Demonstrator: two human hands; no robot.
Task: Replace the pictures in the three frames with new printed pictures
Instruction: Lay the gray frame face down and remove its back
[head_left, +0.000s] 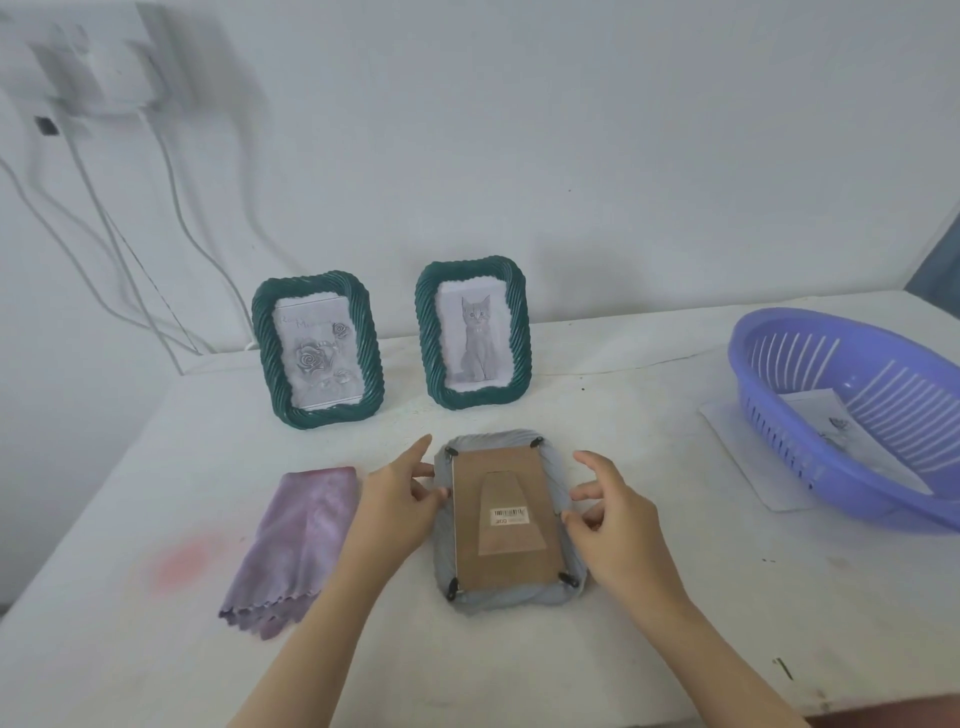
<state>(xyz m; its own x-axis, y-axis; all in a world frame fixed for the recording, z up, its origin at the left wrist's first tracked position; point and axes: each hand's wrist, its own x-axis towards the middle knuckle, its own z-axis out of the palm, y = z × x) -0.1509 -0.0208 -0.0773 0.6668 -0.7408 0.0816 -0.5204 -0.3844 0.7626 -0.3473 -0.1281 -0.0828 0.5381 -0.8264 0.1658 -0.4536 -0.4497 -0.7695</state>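
Found third frame (511, 603) lying face-down approx mid-bench on white bench (649, 597), brown backing board (498, 478) up, barcode sticker (509, 516) on its folded stand. Counted four black clips (569, 580), one per corner; couldn't tell if turned onto board or off it.

Had left grip (395, 499) at frame's 9 o'clock rim: fingers loosely spread, index straight toward 1 o'clock, tips touching rim, nothing pinched. Had right grip (618, 519) at 3 o'clock rim: index lifted clear, thumb & one curled finger touching rim, no clear pinch.

Saw two green rope-edged frames upright near wall, apart from each other: rose frame (318, 353) at 11 o'clock of face-down one, cat frame (472, 335) at 12 o'clock.

Spotted folded purple cloth (296, 545) at 9 o'clock, just beside left forearm. Spotted purple slotted basket (779, 436) at 2 o'clock, well apart, w/ printed sheet (753, 457) poking out at its near-left side; couldn't tell if under or inside.
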